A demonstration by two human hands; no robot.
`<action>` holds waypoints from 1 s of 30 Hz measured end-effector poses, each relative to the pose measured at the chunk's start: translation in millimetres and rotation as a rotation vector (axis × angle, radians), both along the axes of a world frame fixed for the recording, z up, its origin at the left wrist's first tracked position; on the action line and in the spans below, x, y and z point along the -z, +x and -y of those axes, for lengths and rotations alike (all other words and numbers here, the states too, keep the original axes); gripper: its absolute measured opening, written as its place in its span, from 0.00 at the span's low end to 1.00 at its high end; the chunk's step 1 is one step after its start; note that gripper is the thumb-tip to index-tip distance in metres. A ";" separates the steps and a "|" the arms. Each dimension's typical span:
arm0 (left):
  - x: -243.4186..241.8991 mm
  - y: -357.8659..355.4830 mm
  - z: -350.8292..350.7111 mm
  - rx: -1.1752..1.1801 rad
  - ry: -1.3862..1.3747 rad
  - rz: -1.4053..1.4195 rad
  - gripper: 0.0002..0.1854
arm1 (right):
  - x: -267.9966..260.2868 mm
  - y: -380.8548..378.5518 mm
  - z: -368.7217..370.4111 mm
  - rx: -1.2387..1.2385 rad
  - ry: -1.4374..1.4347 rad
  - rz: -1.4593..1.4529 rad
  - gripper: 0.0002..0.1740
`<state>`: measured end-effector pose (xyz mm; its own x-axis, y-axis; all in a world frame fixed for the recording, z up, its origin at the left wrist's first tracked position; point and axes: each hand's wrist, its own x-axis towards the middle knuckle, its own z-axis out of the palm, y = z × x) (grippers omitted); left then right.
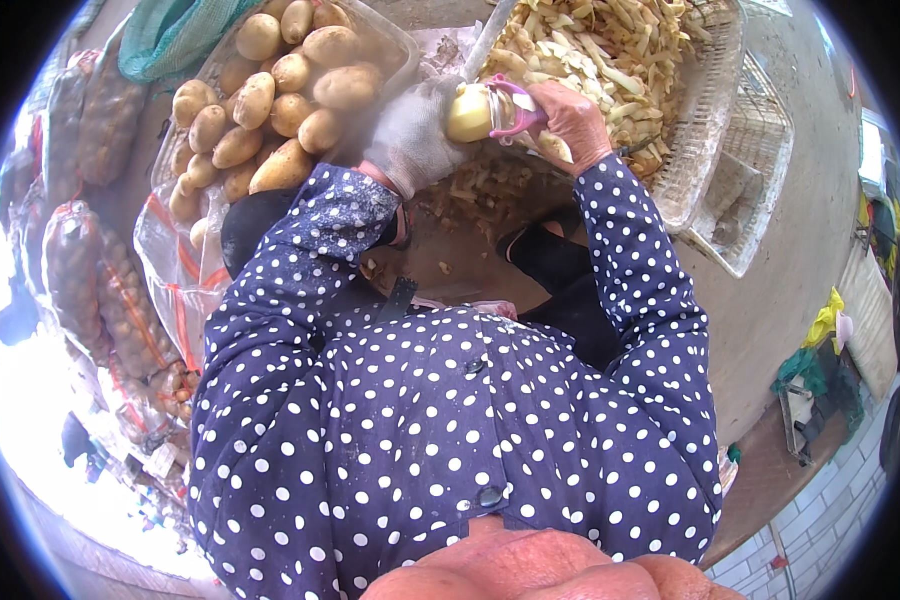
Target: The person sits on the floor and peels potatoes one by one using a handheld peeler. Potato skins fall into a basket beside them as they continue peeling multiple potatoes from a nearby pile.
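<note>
My left hand [420,139], in a dirty grey-white knitted glove, is closed around a potato [469,114]. The part of the potato that shows is peeled to pale yellow flesh; the glove hides the rest. In my bare right hand [574,127] is a pink peeler [526,118], its head up against the potato's right end. A strip of peel [555,146] lies by the fingers of that hand. Unpeeled potatoes [292,94] are heaped to the left of the glove. Beyond my right hand spreads a pile of potato peelings [600,52].
A white plastic crate [709,112] edges the peelings, with another crate [765,202] beside it. Filled mesh sacks [124,300] and a clear plastic bag [172,270] stand at left. Green woven sacking [172,37] lies at upper left. Peel scraps [487,184] litter the floor between my feet.
</note>
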<state>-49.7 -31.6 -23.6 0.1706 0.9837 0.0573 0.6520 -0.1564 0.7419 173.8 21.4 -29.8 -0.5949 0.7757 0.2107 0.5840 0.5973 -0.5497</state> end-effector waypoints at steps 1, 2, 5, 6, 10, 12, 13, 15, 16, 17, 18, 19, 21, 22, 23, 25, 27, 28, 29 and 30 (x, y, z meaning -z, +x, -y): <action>-0.3 0.4 -0.2 -0.003 -0.014 0.025 0.24 | -2.4 -2.3 -0.4 -0.009 0.017 0.036 0.12; 0.1 0.1 -0.5 -0.009 -0.062 0.037 0.24 | -4.6 -4.1 -1.3 -0.003 0.031 0.071 0.12; 3.2 -1.7 -0.1 0.003 -0.071 0.075 0.26 | -3.6 -9.8 -6.2 -0.059 0.088 0.072 0.10; 4.7 -2.3 0.2 0.011 -0.058 0.094 0.27 | -0.6 -10.0 -8.5 -0.062 0.104 0.075 0.10; 10.2 -3.2 3.6 -0.002 -0.014 0.047 0.31 | 19.9 3.6 -18.2 -0.099 0.124 0.096 0.08; 11.6 -3.4 4.3 0.035 0.038 0.022 0.34 | 27.8 17.4 -23.9 -0.112 0.159 0.102 0.07; 12.0 -3.8 4.5 0.037 0.010 0.024 0.34 | 28.9 25.6 -26.5 -0.066 0.152 0.164 0.07; 11.9 -4.1 4.8 0.043 -0.043 0.045 0.34 | 26.1 35.8 -30.3 0.052 0.090 0.403 0.09; 11.6 -3.8 4.8 0.055 0.002 0.007 0.34 | 21.7 38.7 -28.5 0.121 0.042 0.395 0.09; 11.2 -3.1 5.8 0.053 0.035 -0.019 0.34 | 17.7 36.3 -27.4 0.052 0.073 0.252 0.09; 10.7 -2.3 5.8 0.055 0.022 -0.066 0.34 | 12.2 32.4 -25.2 0.024 0.068 0.168 0.09; 10.2 -1.5 5.7 0.059 0.033 -0.071 0.34 | 6.9 25.2 -24.4 -0.005 0.100 0.097 0.09; 9.3 0.2 5.7 0.060 -0.049 -0.116 0.33 | -2.2 9.5 -17.1 -0.083 -0.026 0.083 0.07; 9.2 0.4 5.6 0.065 -0.040 -0.121 0.33 | -5.3 2.7 -15.3 -0.088 -0.043 0.089 0.06; 9.0 0.6 5.2 0.072 -0.032 -0.125 0.33 | -7.1 -1.7 -14.0 -0.157 0.018 0.041 0.07; 9.1 0.7 5.3 0.086 -0.022 -0.139 0.33 | -6.3 -3.0 -14.7 -0.136 -0.038 0.088 0.08; 9.3 0.6 6.1 0.103 -0.018 -0.158 0.34 | -0.4 4.9 -18.9 -0.116 -0.037 0.139 0.09; 9.3 0.7 6.8 0.099 -0.002 -0.146 0.35 | 4.8 9.6 -24.1 -0.096 -0.019 0.173 0.09; 9.4 1.0 7.9 0.091 0.021 -0.130 0.35 | 9.5 16.6 -27.7 -0.077 0.002 0.208 0.09; 9.5 1.2 8.3 0.093 0.024 -0.120 0.36 | 12.7 26.5 -32.0 -0.015 -0.120 0.399 0.09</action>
<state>-48.5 -39.9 -33.0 0.2678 0.9619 0.0546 0.7180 -0.2371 0.6544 200.3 53.4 -42.5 -0.6227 0.7715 -0.1302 0.7574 0.5526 -0.3478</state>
